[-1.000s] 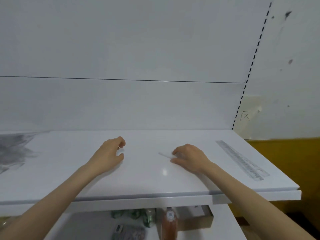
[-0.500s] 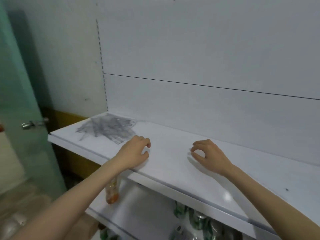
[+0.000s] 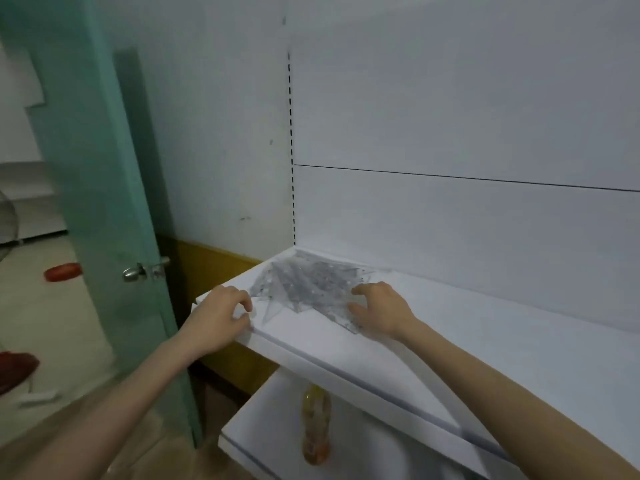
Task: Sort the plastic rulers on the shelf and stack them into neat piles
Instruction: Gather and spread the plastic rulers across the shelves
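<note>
Soft, cool, even light fills the view, dim rather than bright. Faint shadows sit beneath the left hand (image 3: 221, 317) and right hand (image 3: 379, 313) on the white shelf (image 3: 485, 341). Everything is slightly smeared; the green door (image 3: 97, 202) at nine o'clock and the bottle (image 3: 316, 424) at six o'clock blur most. Lines bow near the edges.

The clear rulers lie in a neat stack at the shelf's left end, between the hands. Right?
No. The head view shows the rulers in a tangled heap, not a stack, at the shelf's left end between the left hand and right hand.
</note>
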